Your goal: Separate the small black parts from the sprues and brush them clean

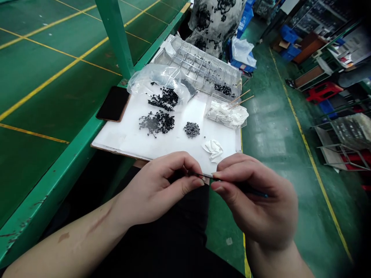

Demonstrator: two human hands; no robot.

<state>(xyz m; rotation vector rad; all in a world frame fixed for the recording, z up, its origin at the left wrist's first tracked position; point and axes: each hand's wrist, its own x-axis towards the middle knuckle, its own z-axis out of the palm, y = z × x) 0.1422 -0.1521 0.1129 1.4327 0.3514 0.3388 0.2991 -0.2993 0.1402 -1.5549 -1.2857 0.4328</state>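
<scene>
My right hand (pixel 257 197) is closed around a thin dark tool (pixel 209 176) with a slender metal tip; a bit of blue shows at its other end. My left hand (pixel 165 185) pinches at the tool's tip, and whatever lies between its thumb and forefinger is too small and hidden to make out. Beyond the hands, a heap of small grey-and-black ring-like parts (pixel 191 130) lies on the white board (pixel 121 137). To its left are black branched pieces (pixel 159 122), with more of them (pixel 166 99) at the mouth of a clear plastic bag (pixel 156 77). Crumpled white scraps (pixel 213 150) lie nearer my right hand.
A phone (pixel 113 103) rests at the board's left edge, by a green post (pixel 114 38). Behind stand a clear compartment tray (pixel 199 61) and a clear box of white pieces (pixel 227 114) with two thin sticks. A person in patterned clothing (pixel 217 19) is at the far side.
</scene>
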